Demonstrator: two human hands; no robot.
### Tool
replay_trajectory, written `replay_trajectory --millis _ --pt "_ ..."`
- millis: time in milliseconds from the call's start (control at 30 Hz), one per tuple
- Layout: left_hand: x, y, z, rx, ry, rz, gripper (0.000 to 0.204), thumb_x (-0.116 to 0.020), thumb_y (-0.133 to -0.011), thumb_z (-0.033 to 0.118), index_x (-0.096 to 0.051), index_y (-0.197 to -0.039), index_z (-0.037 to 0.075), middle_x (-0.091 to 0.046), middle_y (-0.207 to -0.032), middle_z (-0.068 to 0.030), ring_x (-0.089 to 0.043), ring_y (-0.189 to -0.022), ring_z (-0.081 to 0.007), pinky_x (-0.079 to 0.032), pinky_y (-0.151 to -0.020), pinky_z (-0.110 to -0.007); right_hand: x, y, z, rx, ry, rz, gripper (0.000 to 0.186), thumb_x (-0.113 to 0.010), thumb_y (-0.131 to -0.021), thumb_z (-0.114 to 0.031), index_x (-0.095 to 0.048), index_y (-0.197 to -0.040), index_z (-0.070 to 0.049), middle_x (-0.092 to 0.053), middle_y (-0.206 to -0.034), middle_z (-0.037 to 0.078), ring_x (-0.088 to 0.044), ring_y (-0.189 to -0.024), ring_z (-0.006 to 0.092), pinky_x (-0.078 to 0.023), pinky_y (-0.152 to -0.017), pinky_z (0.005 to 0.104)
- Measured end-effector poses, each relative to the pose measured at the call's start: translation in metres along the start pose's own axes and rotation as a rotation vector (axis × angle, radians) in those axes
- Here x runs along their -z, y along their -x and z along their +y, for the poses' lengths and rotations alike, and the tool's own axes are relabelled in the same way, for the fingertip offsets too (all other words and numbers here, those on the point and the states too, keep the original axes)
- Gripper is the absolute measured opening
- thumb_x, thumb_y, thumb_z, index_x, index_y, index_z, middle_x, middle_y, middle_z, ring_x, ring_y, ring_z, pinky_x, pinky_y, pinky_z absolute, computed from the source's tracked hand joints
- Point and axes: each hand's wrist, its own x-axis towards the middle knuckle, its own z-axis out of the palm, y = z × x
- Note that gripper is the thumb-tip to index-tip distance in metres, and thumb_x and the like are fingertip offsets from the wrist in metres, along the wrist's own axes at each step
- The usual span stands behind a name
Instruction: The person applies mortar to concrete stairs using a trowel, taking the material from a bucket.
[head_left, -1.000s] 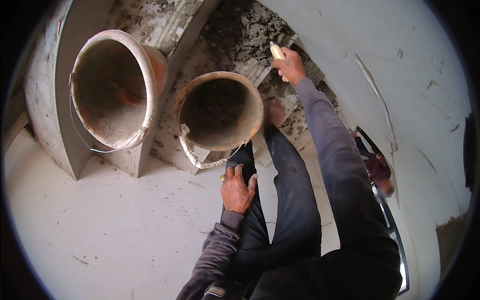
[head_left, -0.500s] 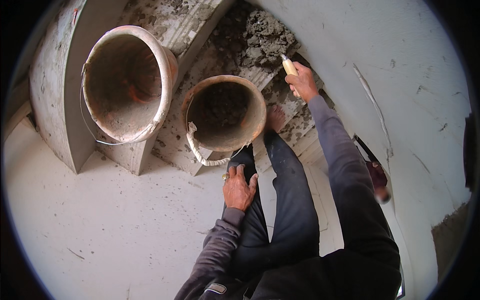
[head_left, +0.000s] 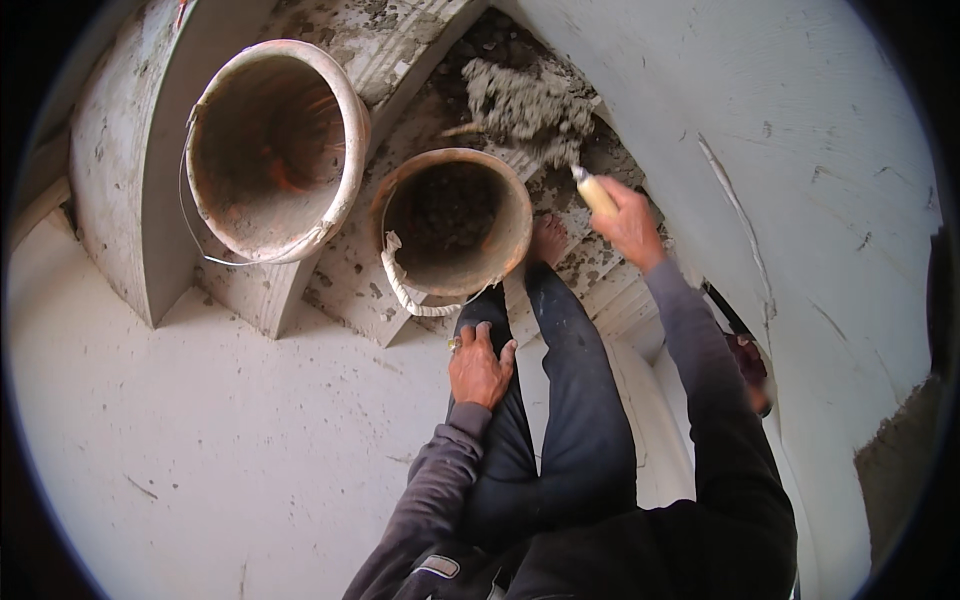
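1. The step in hand looks like working mortar (head_left: 530, 105) with a yellow-handled tool (head_left: 598, 194); the next move calls for a steady wrist.
2. The tool is near the stair's (head_left: 360, 300) wall-side edge. Its handle slants, metal end toward upper left; the blade is indistinct.
3. Right hand (head_left: 630, 228): fingers grasp the handle. Left hand (head_left: 481, 370): fingers loose on the leg (head_left: 515, 425).

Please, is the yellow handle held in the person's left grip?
No, the right grip holds the yellow handle, while the left grip rests on the left leg.
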Motion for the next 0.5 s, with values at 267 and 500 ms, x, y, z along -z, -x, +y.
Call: replay_trajectory --millis 267,500 --pt "-0.008 0.002 -0.008 -0.048 -0.018 0.069 0.045 -0.066 -0.082 0.033 -0.054 -0.112 0.002 -0.055 -0.103 -0.0203 -0.057 -0.094 -0.0400 -0.048 -0.080 -0.046 -0.030 0.059 -0.030 0.221 0.408 -0.103 0.047 -0.062 -0.073 -0.004 -0.056 -0.119 -0.009 -0.061 -0.090 0.011 -0.064 -0.077 0.0295 -0.053 -0.070 0.0385" --pt "-0.003 -0.006 -0.003 -0.030 -0.001 0.064 0.044 -0.065 -0.083 0.033 -0.055 -0.113 0.002 -0.055 -0.103 -0.0207 -0.058 -0.094 -0.0406 -0.048 -0.080 -0.046 -0.055 0.058 -0.045 0.133 0.437 0.010 0.057 -0.062 -0.068 0.001 -0.054 -0.123 -0.010 -0.059 -0.093 0.013 -0.062 -0.082 0.0312 -0.050 -0.071 0.0403"
